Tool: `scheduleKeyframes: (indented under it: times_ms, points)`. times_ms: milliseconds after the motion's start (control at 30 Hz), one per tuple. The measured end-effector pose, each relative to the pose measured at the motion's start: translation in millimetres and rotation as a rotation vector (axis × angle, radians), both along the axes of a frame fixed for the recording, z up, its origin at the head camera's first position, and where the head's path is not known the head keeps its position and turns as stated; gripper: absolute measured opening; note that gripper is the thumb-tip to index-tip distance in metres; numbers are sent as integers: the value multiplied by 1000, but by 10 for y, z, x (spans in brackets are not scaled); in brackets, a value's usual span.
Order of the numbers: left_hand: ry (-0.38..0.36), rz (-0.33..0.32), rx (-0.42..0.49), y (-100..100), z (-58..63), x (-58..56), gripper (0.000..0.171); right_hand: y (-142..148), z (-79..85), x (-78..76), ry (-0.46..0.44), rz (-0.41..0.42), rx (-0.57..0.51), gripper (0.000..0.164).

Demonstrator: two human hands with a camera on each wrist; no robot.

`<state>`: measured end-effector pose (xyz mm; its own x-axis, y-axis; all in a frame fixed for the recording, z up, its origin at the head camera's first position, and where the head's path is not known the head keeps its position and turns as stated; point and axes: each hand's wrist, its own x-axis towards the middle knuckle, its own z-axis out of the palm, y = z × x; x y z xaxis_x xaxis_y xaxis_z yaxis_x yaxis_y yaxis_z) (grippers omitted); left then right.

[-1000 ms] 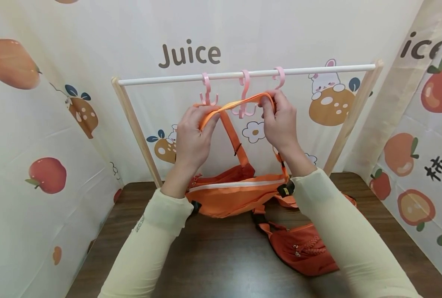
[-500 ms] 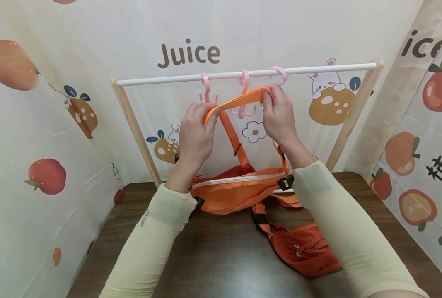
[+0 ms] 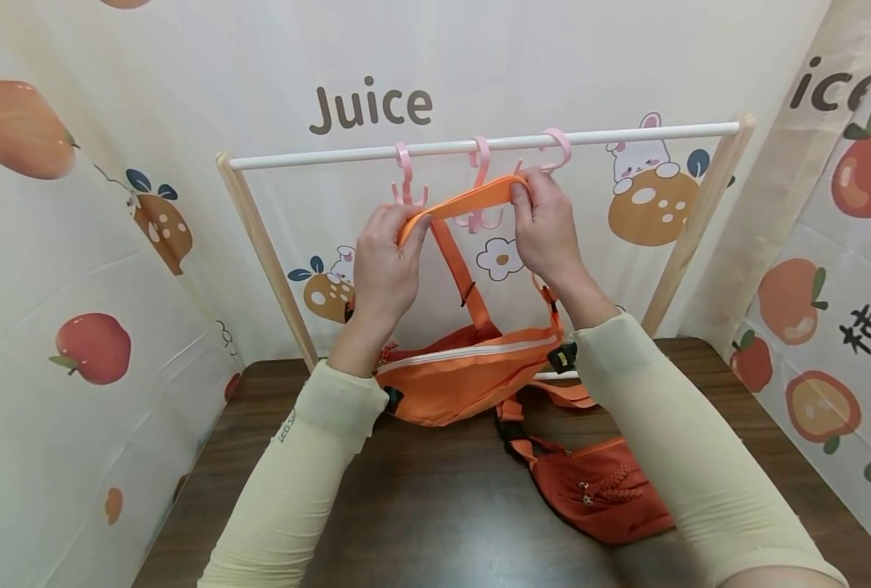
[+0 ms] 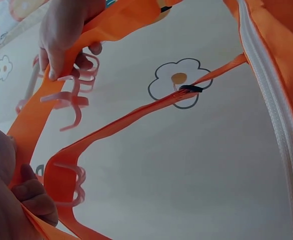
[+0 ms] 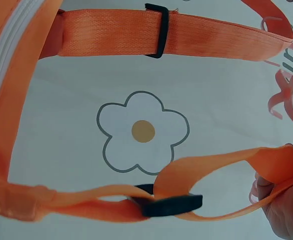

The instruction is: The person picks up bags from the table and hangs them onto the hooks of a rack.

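Both hands hold up the strap (image 3: 475, 198) of an orange waist bag (image 3: 450, 392) with a white zip. My left hand (image 3: 388, 265) pinches the strap between thumb and fingers; my right hand (image 3: 548, 224) pinches it farther right and a little higher. The stretch between them runs in front of the middle pink hook (image 3: 482, 159). Below, the bag hangs at the back of the table, black buckles at its ends. Behind it a darker red-orange bag (image 3: 464, 340) hangs by its strap (image 3: 459, 265) from the left pink hook (image 3: 405, 175), partly hidden by my left hand.
The white rail (image 3: 317, 158) on wooden posts (image 3: 266, 253) carries the hooks, including a right pink hook (image 3: 563, 147) close above my right hand. Another rust-red waist bag (image 3: 604, 498) lies on the dark wooden table (image 3: 435, 506), partly under my right forearm. Fruit-printed curtains surround the table.
The strap between my hands is pulled flatter, and the hanging bag has risen slightly. My left hand has shifted slightly right, my right slightly up. The right pink hook has turned on the rail.
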<state>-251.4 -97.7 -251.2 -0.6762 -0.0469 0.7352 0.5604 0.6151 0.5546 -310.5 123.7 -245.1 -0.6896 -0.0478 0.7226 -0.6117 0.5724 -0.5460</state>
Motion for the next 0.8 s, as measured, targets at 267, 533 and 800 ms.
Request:
scheduleKeyframes:
  times_ms: [267,533,800]
  points:
    - [-30,-10,29,-33,-60,-15,32,4,-56,28,13,-8,61,29]
    - [-76,-22,66,-86,-137,-86,33,10,-143,44,3,-12,127,28]
    - [-131,-26,83,-122,-235,-132,38,-10,-215,66,-3,-9,127,28]
